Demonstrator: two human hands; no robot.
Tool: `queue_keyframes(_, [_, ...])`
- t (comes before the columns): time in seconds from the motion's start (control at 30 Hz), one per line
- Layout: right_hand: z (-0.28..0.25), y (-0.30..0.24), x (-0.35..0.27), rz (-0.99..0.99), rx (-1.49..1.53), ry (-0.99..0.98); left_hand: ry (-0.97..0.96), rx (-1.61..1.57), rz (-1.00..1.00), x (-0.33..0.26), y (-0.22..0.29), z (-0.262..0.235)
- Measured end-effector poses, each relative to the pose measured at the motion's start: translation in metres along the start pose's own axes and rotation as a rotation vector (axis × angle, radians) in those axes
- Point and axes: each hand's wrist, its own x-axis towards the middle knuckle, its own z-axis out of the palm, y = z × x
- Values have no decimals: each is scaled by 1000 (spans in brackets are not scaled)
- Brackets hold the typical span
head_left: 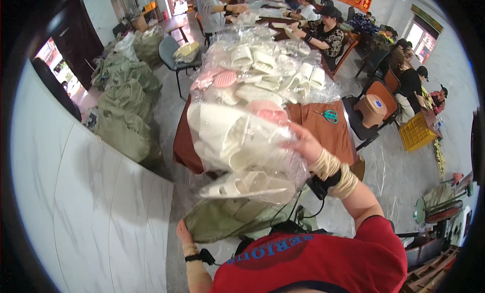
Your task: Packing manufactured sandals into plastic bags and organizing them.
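Note:
My right hand point(307, 145) is closed on clear plastic bags of white slippers point(217, 134), held in front of the table's near edge. A lower bagged pair of white slippers point(247, 184) hangs beneath them, over a green woven sack point(214, 220). Down at the left, my left hand point(186, 234) grips the sack's edge. Behind the held bags, a heap of bagged white slippers point(262, 60) with some pink slippers point(225, 79) covers much of the table. Teal-handled scissors point(329, 116) lie on the brown tablecloth point(323, 136), right of the heap.
Full green sacks point(126, 121) line the left side, beyond a marble-patterned partition point(116, 207). A grey chair point(174, 55) stands left of the table. On the right are a chair with a pinkish stool point(371, 111) and a yellow crate point(417, 134). Several people sit or stand farther off.

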Motion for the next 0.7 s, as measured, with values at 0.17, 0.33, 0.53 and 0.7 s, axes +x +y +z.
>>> queue_keyframes(0.17, [-92, -75, 78, -98, 6, 213, 150, 16, -7, -19, -25, 1])
queue_keyframes(0.33, [-127, -177, 168, -128, 261, 149, 277, 226, -21, -45, -72, -4])
queue_keyframes(0.53, [-247, -162, 358, -435, 267, 228, 310, 282, -59, -8, -57, 51])
queue_keyframes(0.7, [-322, -57, 471, -295, 9, 459, 297, 343, -241, -43, -30, 49])
